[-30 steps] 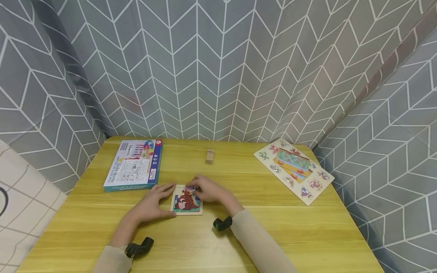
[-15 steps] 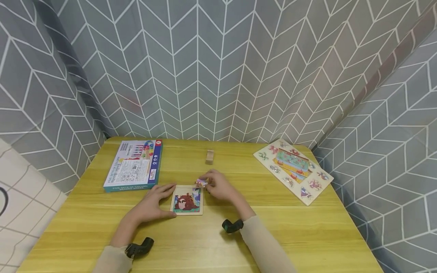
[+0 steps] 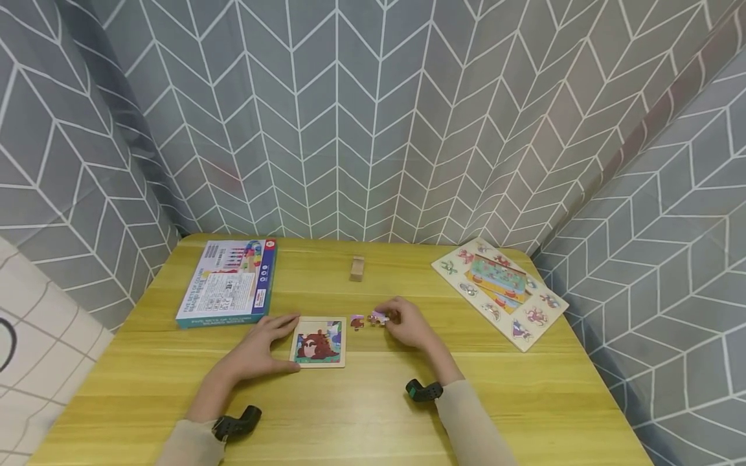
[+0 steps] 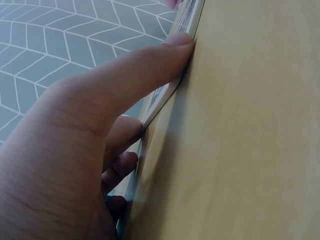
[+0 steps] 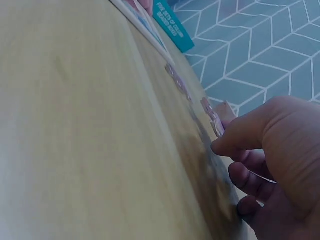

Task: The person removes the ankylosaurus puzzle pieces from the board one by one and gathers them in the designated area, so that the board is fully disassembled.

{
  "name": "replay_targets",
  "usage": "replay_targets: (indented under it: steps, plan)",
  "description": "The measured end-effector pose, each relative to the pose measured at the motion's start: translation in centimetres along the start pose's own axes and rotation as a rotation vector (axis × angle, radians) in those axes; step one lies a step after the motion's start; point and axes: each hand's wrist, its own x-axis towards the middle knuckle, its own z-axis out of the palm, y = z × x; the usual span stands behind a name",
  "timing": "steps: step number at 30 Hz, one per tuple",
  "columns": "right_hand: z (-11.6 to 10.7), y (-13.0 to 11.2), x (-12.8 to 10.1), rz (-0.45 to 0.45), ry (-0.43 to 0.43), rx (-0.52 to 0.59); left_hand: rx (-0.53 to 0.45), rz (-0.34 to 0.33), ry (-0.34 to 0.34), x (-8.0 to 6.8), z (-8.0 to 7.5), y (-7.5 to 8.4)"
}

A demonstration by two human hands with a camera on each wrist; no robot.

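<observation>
A small framed puzzle board (image 3: 317,343) with a brown animal picture lies on the yellow table (image 3: 361,414). My left hand (image 3: 256,349) holds it by its left side, index finger at the far corner and thumb (image 4: 145,70) pressed on the near edge of the puzzle board (image 4: 170,95). To the right of the board my right hand (image 3: 408,323) pinches a pinkish puzzle piece (image 3: 379,317) low over the table. The right wrist view shows the puzzle piece (image 5: 216,122) at my right hand's fingertips (image 5: 225,145). A second loose piece (image 3: 357,321) lies between board and hand.
A teal game box (image 3: 228,281) lies at the back left, a small wooden block (image 3: 358,267) at the back middle, and a wooden peg puzzle board (image 3: 500,289) at the back right. Patterned grey curtains close in the table on three sides.
My right hand has left the board's top right corner and moved right with a piece. A second loose piece now lies beside the board. The left hand has stayed put.
</observation>
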Motion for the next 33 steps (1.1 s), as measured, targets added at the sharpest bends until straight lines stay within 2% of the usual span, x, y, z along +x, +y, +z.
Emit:
replay_targets:
  steps: [11, 22, 33]
  plan:
    - [-0.14, 0.87, -0.79, 0.003, -0.051, -0.008, -0.013, -0.001, -0.002, -0.06, 0.35, 0.21]
    - [0.04, 0.60, -0.85, -0.001, -0.043, -0.047, -0.020, -0.001, 0.006, -0.07, 0.04, 0.41]
    - [-0.40, 0.45, -0.50, -0.020, -0.091, -0.015, -0.009, -0.002, 0.001, 0.02, -0.07, 0.02]
